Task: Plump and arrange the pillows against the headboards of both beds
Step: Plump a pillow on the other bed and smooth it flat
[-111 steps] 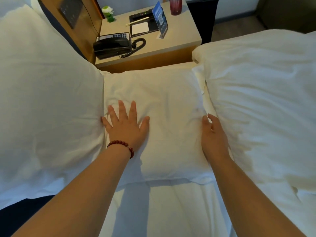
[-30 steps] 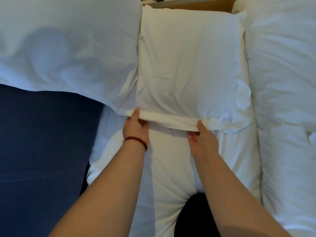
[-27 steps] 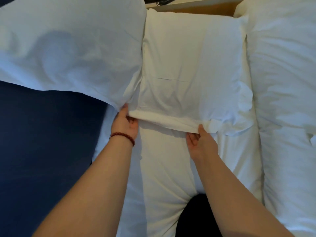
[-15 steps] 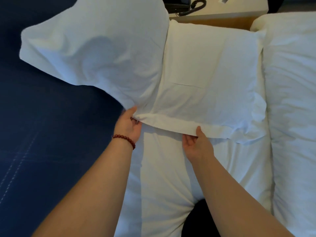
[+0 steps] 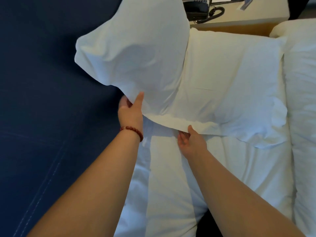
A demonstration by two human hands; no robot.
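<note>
Head view: the left hand (image 5: 130, 113) pinches the near corner of the left pillow (image 5: 136, 53), which is raised against the blue headboard (image 5: 42, 100). The right hand (image 5: 191, 142) pinches the near hem of the flat middle pillow (image 5: 230, 82). Step in hand: plumping. Next, probably, stand the middle pillow upright beside it.

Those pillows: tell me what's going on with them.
A person is arranging white pillows on a bed. The left hand, with a red bead bracelet, grips the lower corner of the raised pillow, which leans on the dark blue headboard. The right hand pinches the near edge of the flat pillow beside it. A nightstand stands beyond.
</note>
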